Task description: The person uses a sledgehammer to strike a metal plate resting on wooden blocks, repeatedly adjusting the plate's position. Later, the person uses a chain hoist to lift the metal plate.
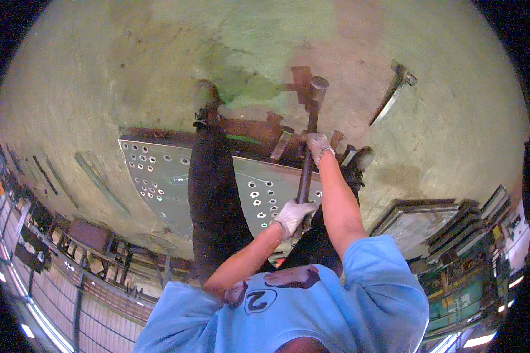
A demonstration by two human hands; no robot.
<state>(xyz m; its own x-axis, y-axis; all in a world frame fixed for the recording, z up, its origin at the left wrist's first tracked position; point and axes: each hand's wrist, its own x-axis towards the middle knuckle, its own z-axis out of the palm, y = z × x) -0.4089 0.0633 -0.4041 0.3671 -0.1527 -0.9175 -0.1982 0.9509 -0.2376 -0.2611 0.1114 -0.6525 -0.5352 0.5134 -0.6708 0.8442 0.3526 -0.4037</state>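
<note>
A dark, long-handled metal sledgehammer (305,176) was held over the near side of the work, its shaft slanting up and away from the person's body and its blunt cylindrical head (318,83) beyond the far edge of a plate. The left hand (294,217), in a whitish knitted glove, was closed around the shaft near its lower end; the right hand (318,146), gloved alike, was wrapped around it higher up, nearer the head. Whether the head touched anything could not be told.

Beneath the shaft lay the wide grey steel plate (174,176), pierced with groups of round holes, the person's dark-trousered left leg (212,194) crossing above it. A small metal block (283,143) sat by its far edge. Farther right, a long tapered metal piece (388,100) lay on the stained greenish concrete floor (453,129), and well to the left a greyish-green bar (100,182).
</note>
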